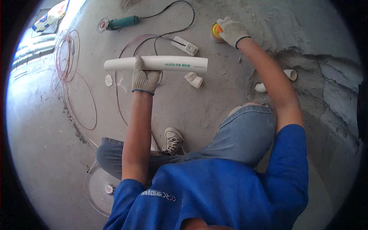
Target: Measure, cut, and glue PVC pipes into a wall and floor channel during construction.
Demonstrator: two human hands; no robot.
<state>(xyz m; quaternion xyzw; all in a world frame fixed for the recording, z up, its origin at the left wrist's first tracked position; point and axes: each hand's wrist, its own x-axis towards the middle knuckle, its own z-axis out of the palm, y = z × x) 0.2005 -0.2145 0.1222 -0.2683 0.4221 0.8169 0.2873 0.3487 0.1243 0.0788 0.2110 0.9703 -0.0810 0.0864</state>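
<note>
A length of white plastic pipe point(168, 63) lies crosswise in my left hand point(145, 76), which wears a knitted work glove. The thumb goes over the pipe and the fingers curl beneath it, holding it off the floor. Farther out on the right, my gloved right hand point(233, 31) is closed on a small yellow and orange can point(216, 33) that appears to stand on the concrete; part of the can is hidden by the fingers. A white elbow fitting point(194, 79) rests on the floor just beyond the pipe's right end.
An angle grinder point(118, 23) with its cord lies at the far left. Near it is a white power strip point(185, 46). Thin wire coils point(69, 69) spread at left, above a fan guard point(101, 189). White fittings point(290, 74) sit by the broken floor trench point(318, 76) at right.
</note>
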